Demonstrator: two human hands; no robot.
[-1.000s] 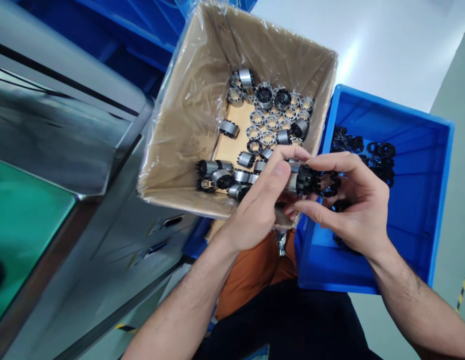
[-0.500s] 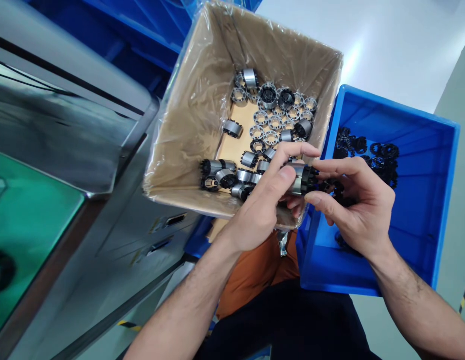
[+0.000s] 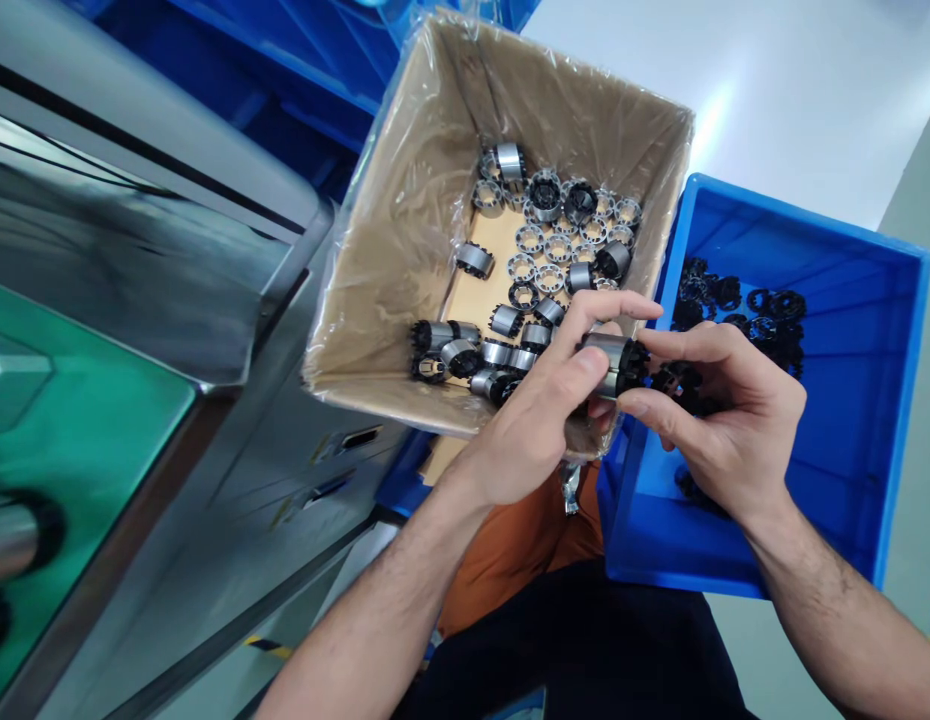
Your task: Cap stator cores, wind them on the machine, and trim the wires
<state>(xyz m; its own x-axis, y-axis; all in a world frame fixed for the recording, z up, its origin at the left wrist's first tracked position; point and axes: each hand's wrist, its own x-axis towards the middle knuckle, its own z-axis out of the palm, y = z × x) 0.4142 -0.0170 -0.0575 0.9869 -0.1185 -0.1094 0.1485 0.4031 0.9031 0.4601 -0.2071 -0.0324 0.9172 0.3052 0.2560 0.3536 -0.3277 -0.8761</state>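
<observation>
Between thumb and fingers, my left hand [image 3: 544, 410] grips a silver metal core [image 3: 601, 366], a short slotted cylinder. At its right end sits a black toothed ring [image 3: 631, 366], pinched by the thumb and index finger of my right hand [image 3: 735, 410]. More black rings [image 3: 676, 380] show behind those fingers; whether the hand holds them, I cannot tell. Both hands are above the gap between a plastic-lined cardboard box [image 3: 390, 230] and a blue bin [image 3: 832, 480]. Inside the box lie several cores with black toothed ends [image 3: 475, 260] and several bare cores [image 3: 529, 239].
Loose black rings [image 3: 780, 320] are heaped in the blue bin. On the left stands a metal machine [image 3: 285, 400] with a green panel [image 3: 97, 400]. Other blue crates [image 3: 300, 50] are behind the box, and a white surface [image 3: 795, 80] lies beyond the bin.
The view has shifted slightly, so box and bin appear a little farther right. Both hands keep their holds on the core and the black ring at its end.
</observation>
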